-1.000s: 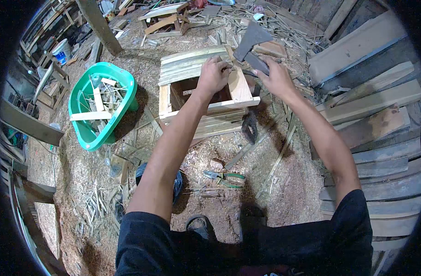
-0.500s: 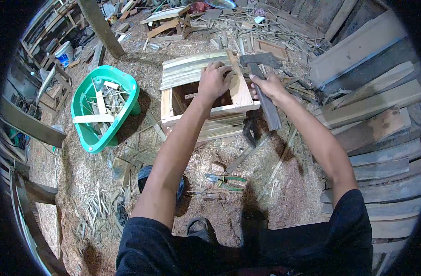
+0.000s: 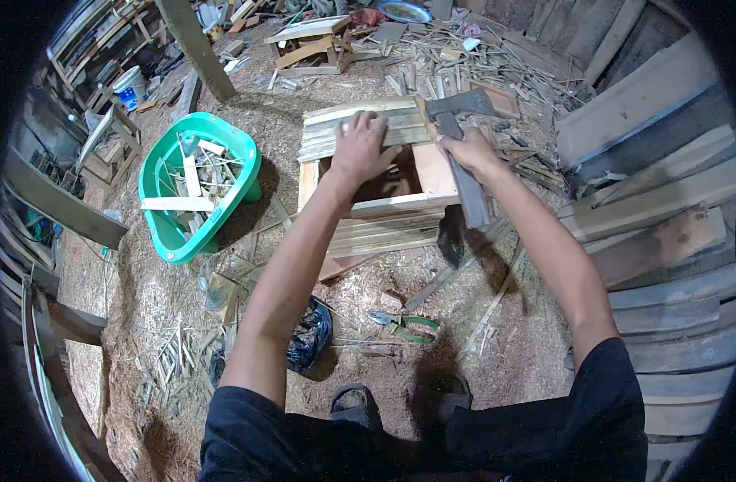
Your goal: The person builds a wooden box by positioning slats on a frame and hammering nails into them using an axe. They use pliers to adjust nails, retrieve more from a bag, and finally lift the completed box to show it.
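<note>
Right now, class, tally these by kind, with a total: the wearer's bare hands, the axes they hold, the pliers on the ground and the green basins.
Bare hands: 2 (left hand, right hand)
Held axe: 1
Pliers: 1 pair
Green basin: 1
Total: 5

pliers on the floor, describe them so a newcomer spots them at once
Find the slatted wooden box, upper centre. Below it in the picture, the pliers lie on the floor, right of the black plastic bag. Green handles set them apart from the dull wood scraps nearby.
</note>
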Motion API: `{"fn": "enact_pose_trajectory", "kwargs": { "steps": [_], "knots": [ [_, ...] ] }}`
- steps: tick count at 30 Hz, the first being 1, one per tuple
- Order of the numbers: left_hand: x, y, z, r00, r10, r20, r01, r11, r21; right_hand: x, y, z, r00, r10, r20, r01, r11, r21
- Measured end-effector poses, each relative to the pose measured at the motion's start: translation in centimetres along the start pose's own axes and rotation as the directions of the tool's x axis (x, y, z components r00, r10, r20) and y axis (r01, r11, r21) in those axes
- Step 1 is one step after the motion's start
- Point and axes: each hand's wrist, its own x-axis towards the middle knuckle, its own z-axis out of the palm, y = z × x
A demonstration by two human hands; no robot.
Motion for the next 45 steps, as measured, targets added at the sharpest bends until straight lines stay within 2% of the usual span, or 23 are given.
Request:
{"fn": "enact_pose_trajectory", "kwargs": {
  "steps": [3, 4, 5, 7, 8, 9, 15, 18, 21, 23, 24, 26, 29, 32, 33, 36, 37, 40, 43, 45],
  "knots": [
    [-1.5, -3.0, -2.0, 0.976, -0.159, 0.150, 0.137, 0.979, 0.149, -0.5, -1.6, 0.4, 0.998, -0.055, 0.004, 0.055, 0.995, -0.084],
    [-2.2, -4.1, -1.8, 0.970, -0.186, 0.158, 0.163, 0.976, 0.147, -0.2, -1.5, 0.4, 0.996, -0.085, 0.001, 0.084, 0.989, -0.121],
    [-3.3, -5.0, -1.6, 0.962, -0.214, 0.168, 0.191, 0.971, 0.143, 0.0, -1.2, 0.3, 0.997, -0.051, 0.057, 0.056, 0.996, -0.074],
    [-3.8, -5.2, -2.1, 0.932, -0.279, 0.231, 0.241, 0.954, 0.179, -0.7, -2.1, 0.3, 0.998, -0.039, 0.058, 0.043, 0.996, -0.077],
    [-3.8, -5.1, -2.3, 0.929, -0.291, 0.229, 0.257, 0.952, 0.165, -1.0, -2.4, 0.1, 0.998, -0.027, 0.048, 0.031, 0.997, -0.076],
    [-3.6, -5.0, -2.2, 0.928, -0.298, 0.225, 0.269, 0.952, 0.148, -0.6, -2.5, 0.2, 0.996, 0.058, 0.065, -0.052, 0.994, -0.095],
    [-3.5, -5.0, -1.7, 0.935, -0.293, 0.201, 0.284, 0.956, 0.073, 0.5, -1.3, 0.2, 0.995, 0.001, 0.101, 0.017, 0.983, -0.183],
    [-3.3, -5.2, -1.5, 0.934, -0.281, 0.220, 0.276, 0.960, 0.051, 0.6, -0.2, 0.7, 0.979, -0.195, 0.059, 0.197, 0.979, -0.043],
    [-3.1, -5.2, -1.7, 0.926, -0.297, 0.232, 0.295, 0.954, 0.045, 0.7, -0.5, 0.5, 0.995, -0.072, 0.063, 0.081, 0.984, -0.159],
    [-3.3, -5.3, -1.4, 0.931, -0.303, 0.203, 0.299, 0.953, 0.048, 0.6, -0.6, 0.2, 0.992, -0.096, 0.087, 0.112, 0.973, -0.204],
    [-3.5, -5.0, -2.0, 0.919, -0.351, 0.179, 0.348, 0.936, 0.049, 0.6, -0.4, 0.2, 0.989, -0.105, 0.105, 0.127, 0.965, -0.228],
    [-4.0, -4.5, -3.2, 0.885, -0.447, 0.133, 0.444, 0.895, 0.048, 0.9, 0.8, 0.7, 0.991, -0.067, 0.112, 0.078, 0.993, -0.094],
    [-4.0, -7.1, -3.0, 0.835, -0.550, 0.026, 0.523, 0.778, -0.349, 1.0, 1.0, 0.7, 0.991, -0.043, 0.124, 0.044, 0.999, 0.002],
    [-4.9, -8.8, -1.8, 0.747, -0.635, 0.196, 0.584, 0.487, -0.649, -0.4, -0.6, 0.6, 0.993, -0.033, 0.116, 0.029, 0.999, 0.036],
    [-5.0, -8.7, -1.1, 0.713, -0.680, 0.172, 0.593, 0.453, -0.666, -0.7, -1.1, 0.5, 0.994, -0.032, 0.107, 0.028, 0.999, 0.044],
    [-5.4, -10.1, -0.4, 0.735, -0.547, 0.401, 0.590, 0.224, -0.776, -0.8, -1.7, 0.2, 0.988, 0.084, 0.132, -0.086, 0.996, 0.008],
    [-5.1, -10.6, 0.2, 0.658, -0.657, 0.369, 0.673, 0.294, -0.678, -0.7, -1.4, 0.3, 0.989, 0.082, 0.121, -0.084, 0.996, 0.017],
    [-5.3, -9.7, -1.0, 0.626, -0.702, 0.341, 0.722, 0.355, -0.594, -0.4, -1.1, 0.5, 0.990, 0.067, 0.125, -0.074, 0.996, 0.050],
    [-5.5, -10.2, 0.2, 0.711, -0.648, 0.274, 0.608, 0.369, -0.703, -0.2, -0.6, 0.4, 0.978, 0.076, 0.194, -0.096, 0.991, 0.095],
    [-5.7, -10.1, 0.1, 0.696, -0.671, 0.256, 0.633, 0.404, -0.660, -0.2, -0.2, 0.5, 0.977, 0.086, 0.196, -0.115, 0.983, 0.144]
  ]
}}
